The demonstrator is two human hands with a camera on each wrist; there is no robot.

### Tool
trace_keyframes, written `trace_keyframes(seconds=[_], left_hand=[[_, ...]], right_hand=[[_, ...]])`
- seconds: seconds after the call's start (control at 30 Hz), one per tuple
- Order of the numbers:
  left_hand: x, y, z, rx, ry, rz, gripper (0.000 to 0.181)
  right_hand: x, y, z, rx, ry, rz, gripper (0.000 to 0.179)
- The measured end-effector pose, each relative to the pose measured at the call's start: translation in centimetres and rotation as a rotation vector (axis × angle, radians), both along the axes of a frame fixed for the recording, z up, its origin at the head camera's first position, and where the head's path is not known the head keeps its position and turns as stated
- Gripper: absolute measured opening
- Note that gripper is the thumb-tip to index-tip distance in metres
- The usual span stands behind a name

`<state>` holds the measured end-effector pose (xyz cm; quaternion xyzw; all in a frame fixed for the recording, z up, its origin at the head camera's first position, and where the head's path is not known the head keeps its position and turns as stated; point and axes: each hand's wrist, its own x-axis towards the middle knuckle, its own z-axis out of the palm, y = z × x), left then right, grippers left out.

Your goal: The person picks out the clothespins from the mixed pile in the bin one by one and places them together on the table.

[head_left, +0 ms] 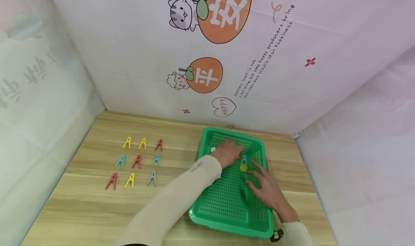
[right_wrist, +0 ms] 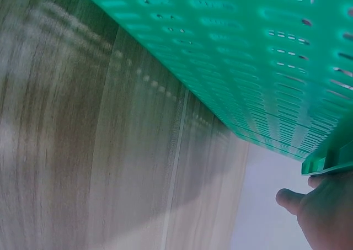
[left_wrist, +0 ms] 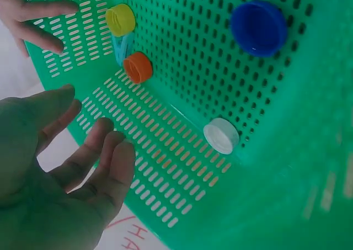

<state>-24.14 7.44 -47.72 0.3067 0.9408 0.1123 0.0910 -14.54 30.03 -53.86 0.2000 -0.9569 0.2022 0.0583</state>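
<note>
A green perforated basket (head_left: 223,199) stands on the table with both hands at it. My left hand (head_left: 228,153) reaches over it towards its far end. In the left wrist view that hand (left_wrist: 71,161) has loosely bent fingers and nothing between them. Near it lie an orange bottle cap (left_wrist: 138,68), a yellow cap (left_wrist: 120,20), a light-blue clothespin (left_wrist: 122,50), a white cap (left_wrist: 221,136) and a blue cap (left_wrist: 258,28). My right hand (head_left: 267,188) straddles the right rim, fingers spread, some inside and some outside. It appears in the right wrist view (right_wrist: 331,208) beside the basket wall.
Left of the basket, clothespins stand in rows on the wooden table (head_left: 97,210), among them a yellow clothespin (head_left: 127,142), a red clothespin (head_left: 111,181), a blue clothespin (head_left: 120,161) and a grey clothespin (head_left: 151,179). Printed white cloth (head_left: 146,76) hangs behind and at both sides.
</note>
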Motion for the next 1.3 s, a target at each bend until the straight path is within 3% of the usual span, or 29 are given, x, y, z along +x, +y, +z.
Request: trace_keyframes(seconds=[0.13,0.27,0.43,0.77,1.0,1.3], left_hand=[[-0.5,1.2,-0.4,-0.030,-0.052,0.014,0.031],[-0.6,1.7,-1.1,-0.081,-0.057,0.004,0.034],[-0.6,2.1,-2.3,-0.062,-0.103,0.012,0.031],[0.5,2.3,-2.7,-0.066,-0.152,-0.014,0.038],[1.2,2.9,-2.9,-0.086,-0.114,-0.010,0.037],[1.1,4.3,-3.8,-0.162,-0.043,0.005,0.033]], right_hand=[[0.0,-0.1,0.0,0.001,0.014,0.001,0.030],[0.0,-0.3,0.0,0.002,0.019,0.004,0.030],[-0.1,-0.6,-0.1,-0.016,0.027,0.007,0.029],[0.2,-0.7,-0.8,-0.014,0.004,-0.011,0.029],[0.1,-0.6,-0.3,-0.004,-0.016,-0.029,0.030],[0.1,-0.5,0.2,-0.003,-0.019,-0.033,0.030]])
